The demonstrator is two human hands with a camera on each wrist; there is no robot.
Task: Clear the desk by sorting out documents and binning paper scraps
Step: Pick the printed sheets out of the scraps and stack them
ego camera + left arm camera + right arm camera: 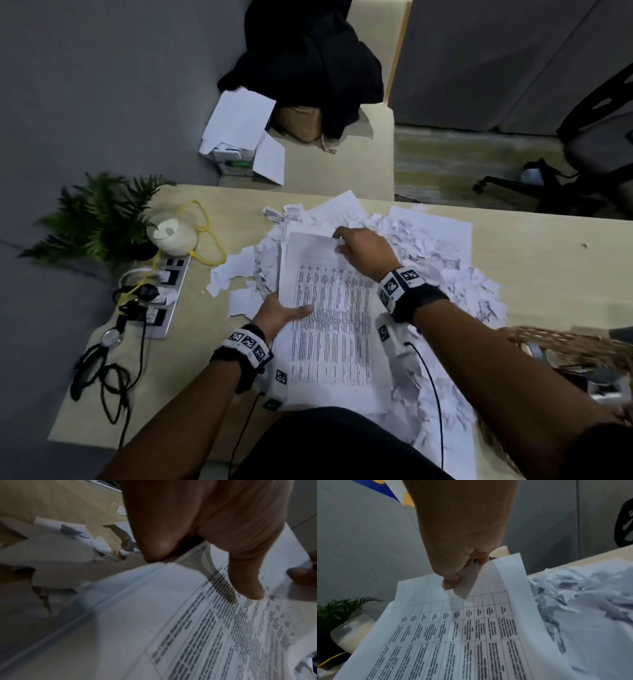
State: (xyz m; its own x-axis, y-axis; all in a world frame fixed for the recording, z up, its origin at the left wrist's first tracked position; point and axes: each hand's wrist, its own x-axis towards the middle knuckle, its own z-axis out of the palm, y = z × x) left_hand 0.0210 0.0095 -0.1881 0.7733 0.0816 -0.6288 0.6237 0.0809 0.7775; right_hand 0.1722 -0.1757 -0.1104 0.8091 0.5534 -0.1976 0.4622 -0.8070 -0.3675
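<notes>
Nearest the body, the printed table sheet (pixel 330 329) lies over the desk (pixel 534 260). The left hand (pixel 282 313) pinches its left edge, thumb on top. Farther out, the right hand (pixel 368 251) pinches the top right corner, lifting it. Torn paper scraps (pixel 442 260) heap all around, so the sorting looks barely begun and nothing seems binned. Beyond sits a box of papers (pixel 236 144). Only the right wrist view shows the corner curling up; only the head view shows the power strip (pixel 168 294).
</notes>
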